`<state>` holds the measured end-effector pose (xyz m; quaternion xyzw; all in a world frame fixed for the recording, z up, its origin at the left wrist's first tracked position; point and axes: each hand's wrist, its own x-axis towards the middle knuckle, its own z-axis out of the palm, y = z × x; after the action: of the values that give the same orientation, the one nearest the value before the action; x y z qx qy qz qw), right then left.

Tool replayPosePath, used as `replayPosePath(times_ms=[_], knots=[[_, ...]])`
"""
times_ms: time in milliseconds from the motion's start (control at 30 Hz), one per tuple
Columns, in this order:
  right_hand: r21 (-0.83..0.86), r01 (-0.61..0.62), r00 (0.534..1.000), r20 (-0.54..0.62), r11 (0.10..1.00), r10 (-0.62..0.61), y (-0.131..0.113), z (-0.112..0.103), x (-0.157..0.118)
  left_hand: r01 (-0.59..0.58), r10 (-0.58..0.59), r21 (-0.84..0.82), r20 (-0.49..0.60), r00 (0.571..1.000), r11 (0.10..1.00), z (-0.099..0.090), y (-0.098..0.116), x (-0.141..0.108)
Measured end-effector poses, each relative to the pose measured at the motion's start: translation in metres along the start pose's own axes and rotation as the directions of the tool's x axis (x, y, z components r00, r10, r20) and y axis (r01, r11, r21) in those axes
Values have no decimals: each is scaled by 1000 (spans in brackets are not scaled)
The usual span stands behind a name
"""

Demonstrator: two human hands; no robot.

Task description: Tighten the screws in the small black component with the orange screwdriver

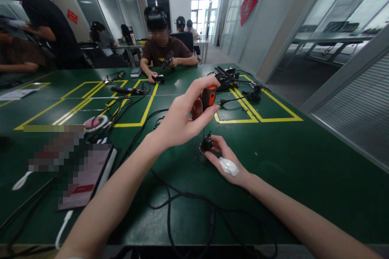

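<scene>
My left hand (185,115) is closed round the black and orange handle of a screwdriver (209,96), held upright above the table. Its thin shaft points down to a small dark cylindrical part with a metal base (206,144). Whether the tip touches that part I cannot tell. The fingers and thumb of my right hand (226,161) grip the part from the right, close to the tabletop. A white pad or dressing (229,166) covers the base of my right thumb.
Black cables (182,194) loop over the green table (291,162) in front of me. A tablet-like device (86,178) lies left, beside a white ring-shaped item (95,123). A heap of black cords (226,77) is at the far right. A co-worker (167,48) sits opposite, handling a tool.
</scene>
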<state>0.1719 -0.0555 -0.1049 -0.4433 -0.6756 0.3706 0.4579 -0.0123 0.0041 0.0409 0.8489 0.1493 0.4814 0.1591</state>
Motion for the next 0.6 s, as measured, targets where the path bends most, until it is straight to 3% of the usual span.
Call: replayPosePath(times_ms=[600], knots=[[-1,-4,1000,11,1000,4,0,-1,-1,72,-70,33,-62,996,997,4,-12,-3]])
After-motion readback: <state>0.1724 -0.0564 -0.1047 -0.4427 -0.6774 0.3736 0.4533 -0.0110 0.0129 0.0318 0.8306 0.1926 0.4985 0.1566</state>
